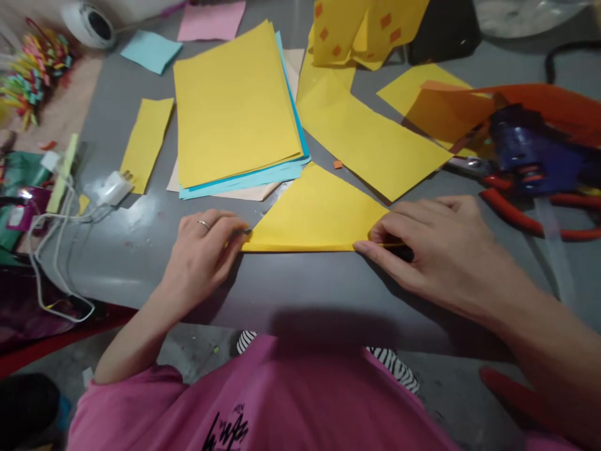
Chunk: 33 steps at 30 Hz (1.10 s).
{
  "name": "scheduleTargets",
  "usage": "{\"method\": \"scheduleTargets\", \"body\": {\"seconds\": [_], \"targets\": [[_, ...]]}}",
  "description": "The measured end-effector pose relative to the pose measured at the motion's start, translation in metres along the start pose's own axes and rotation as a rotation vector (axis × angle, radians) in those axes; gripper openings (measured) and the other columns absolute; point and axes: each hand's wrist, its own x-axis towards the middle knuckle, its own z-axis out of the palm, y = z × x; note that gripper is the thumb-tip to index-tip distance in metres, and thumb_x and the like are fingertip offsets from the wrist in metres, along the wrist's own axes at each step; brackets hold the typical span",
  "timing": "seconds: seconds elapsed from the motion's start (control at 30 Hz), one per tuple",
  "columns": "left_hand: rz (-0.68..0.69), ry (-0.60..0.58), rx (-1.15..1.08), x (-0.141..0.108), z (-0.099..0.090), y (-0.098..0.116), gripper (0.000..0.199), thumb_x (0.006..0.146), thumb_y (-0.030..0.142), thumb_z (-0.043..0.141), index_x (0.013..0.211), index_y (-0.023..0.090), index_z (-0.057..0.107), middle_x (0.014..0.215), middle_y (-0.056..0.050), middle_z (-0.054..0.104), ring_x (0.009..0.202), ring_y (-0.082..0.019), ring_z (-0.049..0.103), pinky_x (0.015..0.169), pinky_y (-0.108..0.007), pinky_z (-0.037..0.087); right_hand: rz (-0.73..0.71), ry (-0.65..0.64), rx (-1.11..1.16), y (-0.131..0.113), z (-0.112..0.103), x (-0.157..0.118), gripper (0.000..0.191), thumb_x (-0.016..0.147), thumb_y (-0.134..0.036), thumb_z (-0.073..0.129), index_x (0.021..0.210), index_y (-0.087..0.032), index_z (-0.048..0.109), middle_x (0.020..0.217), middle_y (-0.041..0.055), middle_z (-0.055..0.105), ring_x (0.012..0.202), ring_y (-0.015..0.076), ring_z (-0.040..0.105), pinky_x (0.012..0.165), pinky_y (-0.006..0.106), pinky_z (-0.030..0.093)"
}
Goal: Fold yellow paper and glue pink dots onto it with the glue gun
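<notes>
Grey tabletop [282, 275] spreads before you, with a stack of yellow and blue sheets [235, 106] just beyond the yellow paper [317, 210], which lies near your edge, its near side folded into a narrow strip [305, 247]. Your left hand [204, 247] pinches one end of that strip, your right hand [429, 244] the other.

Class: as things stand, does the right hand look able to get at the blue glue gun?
Probably yes: the glue gun lies near the right hand, apparently uncovered. Red handles close by might crowd the grip, and the hand would first need to release the yellow paper.
</notes>
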Motion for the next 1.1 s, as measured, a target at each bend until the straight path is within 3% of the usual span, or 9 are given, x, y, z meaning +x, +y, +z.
{"method": "scheduleTargets", "body": {"seconds": [0.07, 0.17, 0.23, 0.33, 0.47, 0.63, 0.83, 0.97, 1.1], "targets": [[0.125, 0.171, 0.054, 0.000, 0.004, 0.013, 0.020, 0.099, 0.016, 0.051, 0.114, 0.022, 0.063, 0.113, -0.005, 0.073, 0.097, -0.018, 0.065, 0.089, -0.035, 0.040, -0.020, 0.012, 0.012, 0.000, 0.000, 0.001, 0.028, 0.098, -0.037, 0.051, 0.073, -0.024, 0.056, 0.072, 0.0043, 0.066, 0.069, 0.0231, 0.061, 0.078, 0.046, 0.031], [0.252, 0.240, 0.076, 0.004, 0.011, 0.031, 0.016, 0.098, 0.020, 0.059, 0.112, 0.021, 0.065, 0.101, -0.002, 0.076, 0.085, -0.015, 0.065, 0.082, -0.032, 0.041, -0.067, 0.029, 0.013, 0.000, 0.000, 0.003, 0.028, 0.099, -0.038, 0.051, 0.077, -0.024, 0.060, 0.073, 0.0045, 0.068, 0.072, 0.0243, 0.062, 0.079, 0.046, 0.032], [0.265, 0.234, 0.072, 0.007, 0.018, 0.037, 0.009, 0.098, 0.025, 0.060, 0.099, 0.021, 0.067, 0.088, 0.000, 0.076, 0.076, -0.015, 0.063, 0.075, -0.032, 0.041, -0.124, 0.035, -0.002, 0.001, -0.001, 0.003, 0.027, 0.099, -0.040, 0.052, 0.081, -0.024, 0.063, 0.076, 0.0046, 0.070, 0.075, 0.0250, 0.063, 0.081, 0.047, 0.032], [0.253, 0.206, 0.086, 0.011, 0.026, 0.038, 0.019, 0.100, 0.026, 0.054, 0.086, 0.019, 0.066, 0.080, -0.001, 0.072, 0.070, -0.016, 0.059, 0.067, -0.031, 0.041, -0.212, 0.056, -0.040, 0.003, -0.001, 0.004, 0.025, 0.099, -0.042, 0.054, 0.088, -0.025, 0.067, 0.082, 0.0041, 0.074, 0.079, 0.0249, 0.063, 0.083, 0.046, 0.032], [0.228, 0.210, 0.110, 0.014, 0.032, 0.035, 0.025, 0.101, 0.022, 0.049, 0.080, 0.019, 0.063, 0.076, -0.002, 0.068, 0.069, -0.016, 0.058, 0.066, -0.028, 0.043, -0.186, 0.054, -0.073, 0.002, -0.002, 0.003, 0.026, 0.102, -0.037, 0.050, 0.087, -0.026, 0.068, 0.085, 0.0022, 0.076, 0.078, 0.0220, 0.063, 0.083, 0.043, 0.032], [0.154, 0.159, 0.111, 0.016, 0.032, 0.037, 0.023, 0.100, 0.025, 0.050, 0.081, 0.019, 0.062, 0.078, -0.003, 0.067, 0.072, -0.017, 0.060, 0.066, -0.028, 0.045, -0.066, -0.030, 0.022, -0.004, 0.000, 0.001, 0.032, 0.103, -0.038, 0.043, 0.085, -0.023, 0.064, 0.083, 0.0043, 0.072, 0.078, 0.0215, 0.063, 0.083, 0.041, 0.033], [0.008, -0.012, 0.065, 0.019, 0.028, 0.038, 0.014, 0.097, 0.027, 0.056, 0.087, 0.019, 0.062, 0.088, -0.005, 0.068, 0.083, -0.020, 0.063, 0.068, -0.029, 0.046, 0.092, -0.103, 0.139, -0.005, 0.000, 0.001, 0.026, 0.097, -0.041, 0.049, 0.082, -0.023, 0.059, 0.084, 0.0045, 0.071, 0.082, 0.0235, 0.063, 0.082, 0.040, 0.033], [0.031, -0.055, 0.096, 0.021, 0.026, 0.035, 0.014, 0.098, 0.027, 0.056, 0.089, 0.019, 0.063, 0.089, -0.006, 0.067, 0.081, -0.021, 0.060, 0.068, -0.031, 0.044, 0.133, -0.144, 0.140, -0.006, -0.003, 0.002, 0.027, 0.096, -0.041, 0.048, 0.079, -0.023, 0.059, 0.085, 0.0054, 0.070, 0.084, 0.0247, 0.063, 0.083, 0.042, 0.033], [0.140, 0.008, 0.207, 0.019, 0.024, 0.038, 0.016, 0.100, 0.023, 0.049, 0.100, 0.020, 0.065, 0.096, -0.008, 0.066, 0.086, -0.023, 0.057, 0.074, -0.035, 0.044, 0.149, -0.144, 0.096, -0.008, -0.004, 0.003, 0.025, 0.095, -0.039, 0.049, 0.079, -0.023, 0.058, 0.084, 0.0053, 0.070, 0.086, 0.0257, 0.062, 0.080, 0.041, 0.032]]}}
